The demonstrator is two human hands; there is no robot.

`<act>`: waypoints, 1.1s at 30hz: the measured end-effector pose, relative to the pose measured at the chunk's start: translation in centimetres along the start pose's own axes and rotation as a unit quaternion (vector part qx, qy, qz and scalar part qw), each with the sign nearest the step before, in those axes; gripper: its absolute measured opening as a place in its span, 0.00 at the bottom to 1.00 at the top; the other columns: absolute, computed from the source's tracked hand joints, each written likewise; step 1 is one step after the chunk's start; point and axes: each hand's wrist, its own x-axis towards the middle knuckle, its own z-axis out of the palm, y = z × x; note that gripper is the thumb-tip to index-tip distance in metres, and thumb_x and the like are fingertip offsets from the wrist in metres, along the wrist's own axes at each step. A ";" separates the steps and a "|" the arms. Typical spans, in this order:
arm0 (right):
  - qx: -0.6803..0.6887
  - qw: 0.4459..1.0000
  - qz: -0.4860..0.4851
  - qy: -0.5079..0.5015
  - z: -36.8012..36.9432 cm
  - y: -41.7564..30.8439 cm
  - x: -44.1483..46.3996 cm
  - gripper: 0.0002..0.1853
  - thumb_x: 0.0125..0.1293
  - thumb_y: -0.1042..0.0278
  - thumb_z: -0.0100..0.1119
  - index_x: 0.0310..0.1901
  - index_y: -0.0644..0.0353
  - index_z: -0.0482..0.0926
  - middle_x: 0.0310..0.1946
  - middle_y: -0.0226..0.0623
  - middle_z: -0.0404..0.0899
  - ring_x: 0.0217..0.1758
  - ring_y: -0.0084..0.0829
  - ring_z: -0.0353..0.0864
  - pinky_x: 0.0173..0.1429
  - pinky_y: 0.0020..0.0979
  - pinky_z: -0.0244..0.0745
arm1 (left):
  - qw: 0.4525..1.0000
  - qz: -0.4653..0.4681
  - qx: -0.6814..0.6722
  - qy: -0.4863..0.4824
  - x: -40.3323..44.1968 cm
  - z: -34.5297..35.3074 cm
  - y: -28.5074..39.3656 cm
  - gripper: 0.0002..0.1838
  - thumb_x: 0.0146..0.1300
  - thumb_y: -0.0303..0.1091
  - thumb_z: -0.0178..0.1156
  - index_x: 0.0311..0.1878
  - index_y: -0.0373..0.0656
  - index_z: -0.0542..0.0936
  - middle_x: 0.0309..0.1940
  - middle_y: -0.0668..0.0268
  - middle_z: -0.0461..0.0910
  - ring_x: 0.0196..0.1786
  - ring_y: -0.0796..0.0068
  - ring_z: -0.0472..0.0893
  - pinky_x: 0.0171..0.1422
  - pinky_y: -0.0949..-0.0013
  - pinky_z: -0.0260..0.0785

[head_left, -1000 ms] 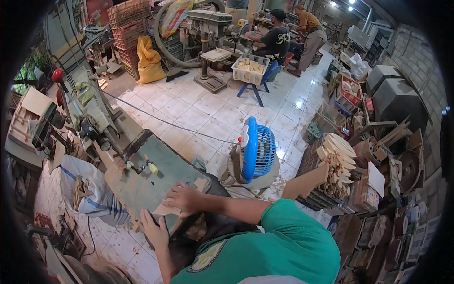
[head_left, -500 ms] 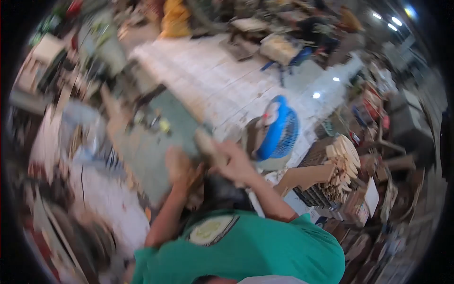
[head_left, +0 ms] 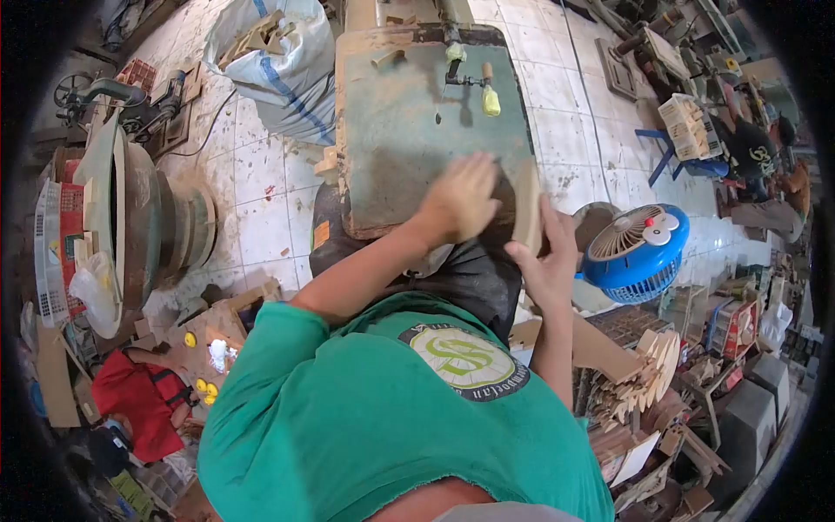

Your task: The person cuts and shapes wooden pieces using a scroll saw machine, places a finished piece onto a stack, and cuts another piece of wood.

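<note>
My right hand (head_left: 550, 257) grips a pale, slightly curved piece of wood (head_left: 526, 209) beside the right edge of a worn green worktop (head_left: 391, 130). The thumb is on its near side, with the fingers behind it. My left hand (head_left: 461, 198) is over the near right part of the worktop, fingers stretched out and a little blurred, holding nothing. Farther along the worktop is a metal fixture (head_left: 470, 82) with a wooden handle and yellow wrapping. A small wood offcut (head_left: 389, 58) lies near the far left corner.
Close to my right hand stands a blue fan (head_left: 639, 252). A white sack (head_left: 278, 74) of wood scraps is left of the worktop. Stacked wooden pieces (head_left: 644, 370) lie at the right, a large round machine (head_left: 130, 226) at the left. Another person (head_left: 787, 204) sits far right.
The view has swung round and steadied from a blur. My left hand has moved from the worktop's near edge out over its surface. My right hand still holds the wood.
</note>
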 end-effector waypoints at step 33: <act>-0.222 0.964 -0.075 -0.126 9.9 0.1 3.3 0.45 0.62 0.53 0.79 0.77 0.62 0.71 0.58 0.45 0.78 0.58 0.51 0.78 0.61 0.47 0.79 | 0.961 -0.221 0.101 0.128 -8.3 -4.9 -6.1 0.37 0.74 0.55 0.64 0.79 0.44 0.73 0.82 0.53 0.68 0.86 0.49 0.64 0.89 0.36 0.47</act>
